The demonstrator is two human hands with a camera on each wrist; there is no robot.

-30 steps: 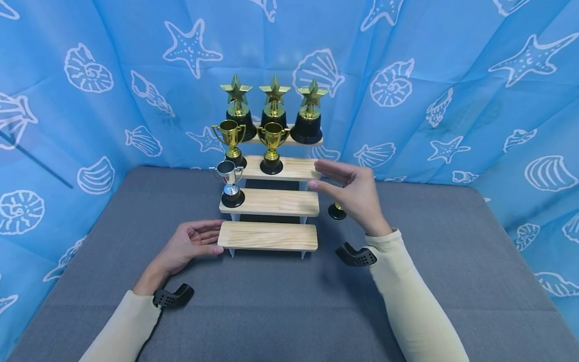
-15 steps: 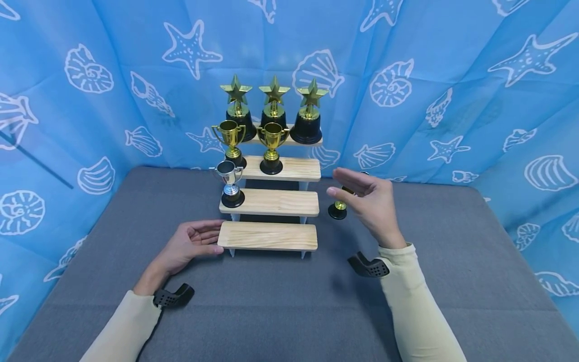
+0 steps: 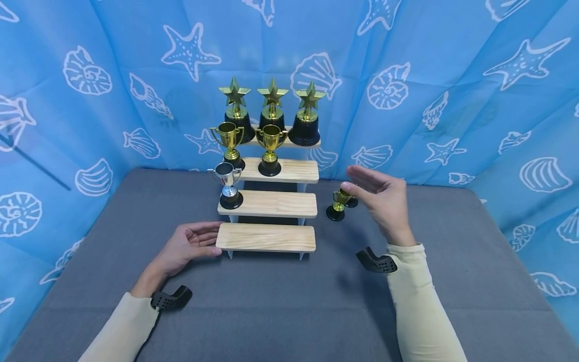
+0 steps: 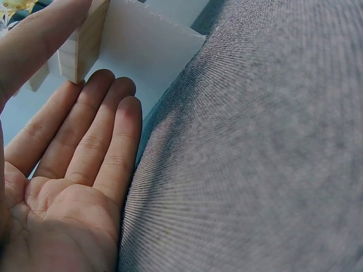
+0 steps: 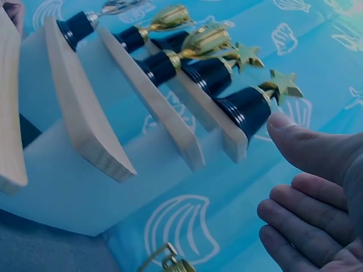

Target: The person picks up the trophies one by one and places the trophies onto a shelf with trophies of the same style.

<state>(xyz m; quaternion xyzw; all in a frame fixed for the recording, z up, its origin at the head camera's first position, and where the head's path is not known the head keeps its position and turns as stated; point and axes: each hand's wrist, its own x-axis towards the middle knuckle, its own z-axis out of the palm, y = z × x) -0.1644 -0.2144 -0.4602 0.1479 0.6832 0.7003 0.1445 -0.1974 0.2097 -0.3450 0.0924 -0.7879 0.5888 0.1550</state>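
Fingers of the right hand spread beside a gold trophy; no writing shows.

The stepped shelf has boards of pale, unvarnished wood with visible grain — matt, on smooth white supports. The star trophies and gold cups look like shiny metallised plastic on glossy black bases; the silver cup has a mirror-like finish. The small gold cup by the right hand gleams likewise. The table cover is grey woven cloth — matt, finely ribbed. The backdrop is thin, creased blue fabric.
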